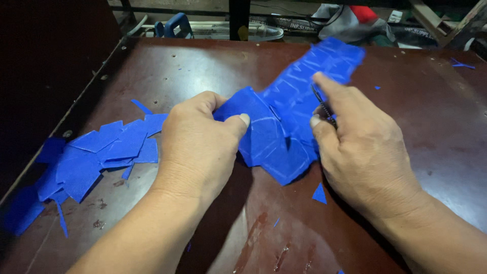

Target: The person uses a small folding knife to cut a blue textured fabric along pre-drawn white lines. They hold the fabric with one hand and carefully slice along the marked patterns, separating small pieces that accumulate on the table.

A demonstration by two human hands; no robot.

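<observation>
A long strip of blue fabric [299,91] with pale chalk lines lies across the dark red-brown table [203,71]. My left hand [198,142] pinches the near end of the strip between thumb and fingers. My right hand [360,147] rests on the strip's right side and grips a thin dark blade-like tool [324,106] whose tip presses against the cloth. Whether the tool is a knife or small scissors I cannot tell.
A pile of several cut blue fabric pieces [91,157] lies at the left. Small blue scraps [319,194] dot the table. A blue-handled tool [175,25] and bundled cloth [350,20] sit beyond the far edge. The table's left edge drops into darkness.
</observation>
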